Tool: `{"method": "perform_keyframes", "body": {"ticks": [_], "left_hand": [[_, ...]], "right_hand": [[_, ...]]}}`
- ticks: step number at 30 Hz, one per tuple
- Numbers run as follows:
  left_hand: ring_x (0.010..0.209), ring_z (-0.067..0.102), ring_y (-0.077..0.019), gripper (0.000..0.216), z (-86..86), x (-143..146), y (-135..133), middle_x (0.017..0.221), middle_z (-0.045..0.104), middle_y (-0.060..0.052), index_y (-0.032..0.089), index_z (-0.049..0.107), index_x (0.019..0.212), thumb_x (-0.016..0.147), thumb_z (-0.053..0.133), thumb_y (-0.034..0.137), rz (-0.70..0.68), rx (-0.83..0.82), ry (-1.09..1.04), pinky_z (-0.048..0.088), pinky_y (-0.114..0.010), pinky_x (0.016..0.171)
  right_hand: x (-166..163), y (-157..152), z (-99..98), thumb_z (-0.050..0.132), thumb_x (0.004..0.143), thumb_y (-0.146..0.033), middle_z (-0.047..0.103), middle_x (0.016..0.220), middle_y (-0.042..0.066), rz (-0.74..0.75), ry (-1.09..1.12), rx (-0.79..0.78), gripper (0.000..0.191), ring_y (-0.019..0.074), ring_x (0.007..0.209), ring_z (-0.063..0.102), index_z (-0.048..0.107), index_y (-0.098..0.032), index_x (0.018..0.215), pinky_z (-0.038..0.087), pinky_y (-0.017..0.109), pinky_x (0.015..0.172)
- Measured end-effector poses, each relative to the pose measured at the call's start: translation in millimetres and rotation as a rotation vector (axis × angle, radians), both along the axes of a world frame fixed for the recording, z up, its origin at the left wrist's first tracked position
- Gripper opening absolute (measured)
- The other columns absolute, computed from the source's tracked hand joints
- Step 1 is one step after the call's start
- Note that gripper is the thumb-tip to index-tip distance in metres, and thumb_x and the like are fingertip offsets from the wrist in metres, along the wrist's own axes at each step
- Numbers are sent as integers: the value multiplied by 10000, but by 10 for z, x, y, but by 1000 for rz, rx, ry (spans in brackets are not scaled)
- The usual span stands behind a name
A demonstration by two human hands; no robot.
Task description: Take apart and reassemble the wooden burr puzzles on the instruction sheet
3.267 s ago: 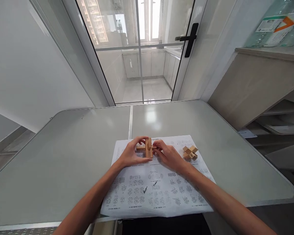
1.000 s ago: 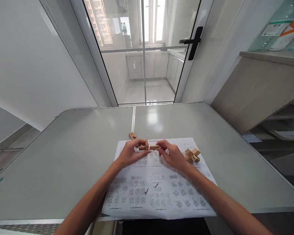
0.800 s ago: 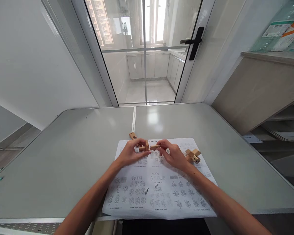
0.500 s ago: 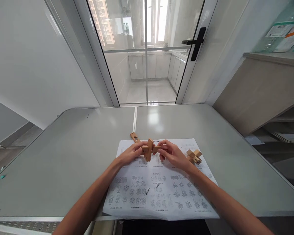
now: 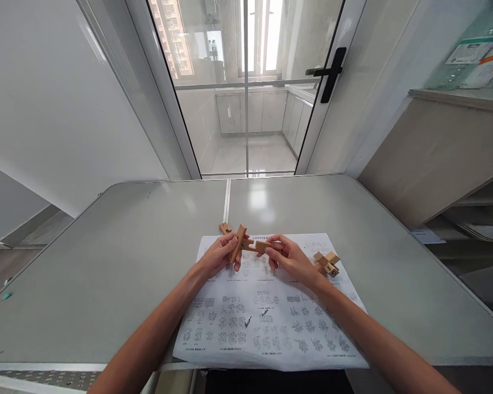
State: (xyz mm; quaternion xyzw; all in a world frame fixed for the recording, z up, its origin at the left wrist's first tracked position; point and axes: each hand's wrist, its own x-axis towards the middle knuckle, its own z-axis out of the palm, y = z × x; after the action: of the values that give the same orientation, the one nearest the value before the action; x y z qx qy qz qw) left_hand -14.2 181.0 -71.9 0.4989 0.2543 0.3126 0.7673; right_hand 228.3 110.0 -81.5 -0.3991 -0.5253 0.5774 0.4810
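My left hand (image 5: 222, 254) is closed on crossed wooden puzzle pieces (image 5: 239, 244), one of them tilted upright across another that points right. Between the thumb and fingers of my right hand (image 5: 286, 255) is a notched wooden puzzle piece (image 5: 262, 247), its end close to the pieces in the left hand; whether they touch I cannot tell. Just beyond my left hand lies a loose wooden piece (image 5: 224, 227) with a dark mark. To the right of my right hand sits an assembled wooden cross (image 5: 327, 263) with numbers on it. Beneath everything is a printed instruction sheet (image 5: 279, 323).
The grey table (image 5: 148, 262) has a pale seam at the back. Behind it stands a glass door with a black handle (image 5: 332, 74). A shelf unit (image 5: 431, 158) on the right carries clear plastic bottles (image 5: 472, 60). A small green bit (image 5: 6, 296) lies at far left.
The pieces in my left hand have shifted left and tilted, and a gap shows between the upright piece and the one in my right hand. My right hand has barely moved.
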Motion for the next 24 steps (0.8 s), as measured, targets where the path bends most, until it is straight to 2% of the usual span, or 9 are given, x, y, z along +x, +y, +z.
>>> {"method": "perform_keyframes", "body": {"ticks": [3, 5, 8, 10, 12, 14, 17, 24], "left_hand": [[368, 497, -90, 528, 64, -48, 40, 524, 529, 88, 204, 674, 1163, 904, 723, 662, 98, 0, -37, 399, -209, 408], [393, 491, -79, 496, 122, -73, 83, 513, 477, 103, 216, 676, 1143, 932, 684, 664, 202, 33, -26, 407, -205, 451], [528, 602, -123, 466, 171, -77, 140, 579, 596, 47, 185, 698, 1063, 972, 637, 638, 433, 208, 193, 487, -255, 590], [651, 667, -164, 468, 156, -65, 160, 696, 706, -12, 189, 702, 985, 1010, 563, 635, 570, 410, 439, 512, -294, 674], [783, 697, -200, 482, 107, -56, 168, 833, 762, -46, 207, 713, 917, 1026, 518, 634, 649, 595, 645, 522, -326, 748], [945, 690, -238, 467, 44, -54, 175, 962, 771, -63, 225, 733, 869, 1015, 541, 624, 674, 706, 755, 525, -361, 840], [1126, 625, -279, 413, -42, -55, 196, 1088, 744, -78, 243, 755, 852, 989, 601, 601, 675, 781, 795, 514, -401, 948], [1217, 597, -287, 344, -158, -63, 262, 1237, 718, -80, 247, 758, 890, 1026, 577, 507, 602, 919, 854, 472, -477, 1084]], "right_hand": [[19, 15, -3, 706, 943, -576, 804, 965, 63, -42, -1, 4, 384, 125, 559, 548, 547, -241, 1044, 468, 310, 585], [32, 18, -7, 696, 948, -569, 808, 984, 70, -68, -17, 7, 374, 124, 562, 546, 551, -239, 1048, 477, 313, 598], [19, 3, -22, 671, 949, -586, 805, 927, 62, -133, -92, 5, 385, 145, 572, 572, 554, -237, 1061, 494, 323, 609], [-11, -21, -32, 653, 956, -585, 785, 835, 41, -194, -195, 17, 376, 167, 588, 607, 570, -234, 1064, 499, 326, 616], [-47, -49, -34, 632, 973, -564, 765, 772, 23, -240, -301, 40, 344, 180, 600, 632, 593, -233, 1058, 499, 324, 621], [-76, -71, -31, 617, 986, -546, 765, 767, 20, -262, -359, 53, 316, 179, 590, 637, 604, -235, 1044, 500, 320, 616], [-93, -75, -38, 618, 986, -550, 788, 827, 32, -298, -345, 43, 316, 175, 576, 645, 601, -238, 1036, 496, 312, 590], [-53, 3, -141, 637, 952, -610, 827, 936, 84, -356, -306, -9, 391, 188, 544, 691, 570, -235, 1042, 503, 318, 548]]}}
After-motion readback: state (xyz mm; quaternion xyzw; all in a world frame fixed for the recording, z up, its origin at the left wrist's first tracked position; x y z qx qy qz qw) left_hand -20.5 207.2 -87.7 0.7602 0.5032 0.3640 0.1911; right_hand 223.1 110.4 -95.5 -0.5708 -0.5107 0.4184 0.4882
